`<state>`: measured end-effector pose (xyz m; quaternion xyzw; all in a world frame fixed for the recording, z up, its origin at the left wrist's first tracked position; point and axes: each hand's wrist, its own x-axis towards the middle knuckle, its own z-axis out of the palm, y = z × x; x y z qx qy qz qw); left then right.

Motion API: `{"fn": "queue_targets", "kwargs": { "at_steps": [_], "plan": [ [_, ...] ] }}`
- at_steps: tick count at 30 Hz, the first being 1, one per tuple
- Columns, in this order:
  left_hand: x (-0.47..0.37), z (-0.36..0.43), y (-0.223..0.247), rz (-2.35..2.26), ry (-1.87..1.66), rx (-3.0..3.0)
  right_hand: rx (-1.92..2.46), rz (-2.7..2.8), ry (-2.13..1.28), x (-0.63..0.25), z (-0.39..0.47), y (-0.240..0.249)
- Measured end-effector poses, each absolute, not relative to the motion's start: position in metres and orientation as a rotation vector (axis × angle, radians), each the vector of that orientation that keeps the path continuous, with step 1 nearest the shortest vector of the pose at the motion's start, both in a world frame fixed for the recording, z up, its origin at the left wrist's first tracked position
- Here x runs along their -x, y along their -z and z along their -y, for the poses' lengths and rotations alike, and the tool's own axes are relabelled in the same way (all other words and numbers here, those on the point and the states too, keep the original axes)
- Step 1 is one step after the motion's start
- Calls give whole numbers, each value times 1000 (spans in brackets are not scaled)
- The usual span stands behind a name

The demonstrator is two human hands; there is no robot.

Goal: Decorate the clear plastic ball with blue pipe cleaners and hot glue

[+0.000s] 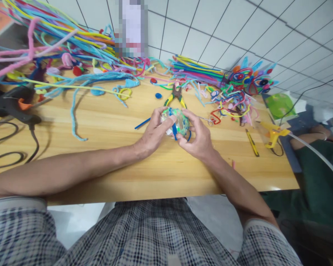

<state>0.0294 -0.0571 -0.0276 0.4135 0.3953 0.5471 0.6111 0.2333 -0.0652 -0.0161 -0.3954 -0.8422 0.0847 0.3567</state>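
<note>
Between my two hands is a round, multicoloured ball point(182, 123) with green and blue patches and a blue strip down its front. My left hand point(158, 129) grips it from the left, the thumb lying on the strip. From the right, my right hand point(197, 136) holds the same ball with curled fingers. Just beyond the ball lie pliers point(177, 96) with yellow-green handles. A blue stick point(142, 123) rests left of the ball, and small scissors point(209, 120) lie to its right.
Pipe cleaners point(97, 44) are heaped along the back left, with another bundle point(197, 70) at the back centre. Right of my hands are a yellow cutter point(252, 142) and a yellow glue gun point(273, 135). A black stand point(13, 105) with cables occupies the left. Another person's arm point(313, 136) shows far right.
</note>
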Motion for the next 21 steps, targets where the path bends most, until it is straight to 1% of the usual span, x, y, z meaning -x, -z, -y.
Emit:
{"fn": "queue_targets", "kwargs": {
  "at_steps": [13,21],
  "plan": [
    [-28,57,24,-889,-1232,-961,1015,2185,-210,-234,65,18],
    [-27,47,23,-832,-1184,-820,1011,2238,-224,-230,62,33]
  ]
}}
